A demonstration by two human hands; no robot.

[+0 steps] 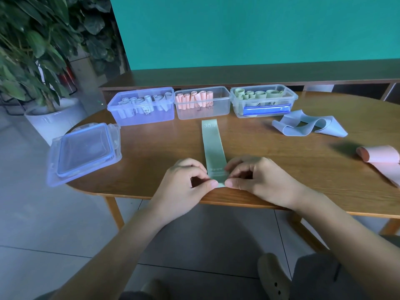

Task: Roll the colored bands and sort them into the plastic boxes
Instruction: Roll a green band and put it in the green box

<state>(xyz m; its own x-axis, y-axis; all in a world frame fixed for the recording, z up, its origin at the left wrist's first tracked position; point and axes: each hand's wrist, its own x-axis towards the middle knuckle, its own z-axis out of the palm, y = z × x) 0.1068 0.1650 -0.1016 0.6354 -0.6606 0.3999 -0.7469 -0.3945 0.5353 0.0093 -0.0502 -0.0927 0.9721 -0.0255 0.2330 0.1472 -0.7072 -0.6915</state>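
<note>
A long pale green band (pixel 213 146) lies flat on the wooden table (pixel 151 146), running away from me, with "30" printed at its far end. My left hand (pixel 186 178) and my right hand (pixel 257 176) pinch its near end at the table's front edge, thumbs meeting over the band. Three clear plastic boxes stand in a row at the back: the left box (pixel 141 118) holds blue-white rolls, the middle box (pixel 220 109) pink rolls, the right box (pixel 290 98) green rolls.
A loose blue band (pixel 307 126) lies crumpled to the right, and a pink band (pixel 383 159) lies partly rolled at the far right edge. Stacked box lids (pixel 84 150) overhang the table's left end. A potted plant (pixel 49 118) stands on the floor at the left.
</note>
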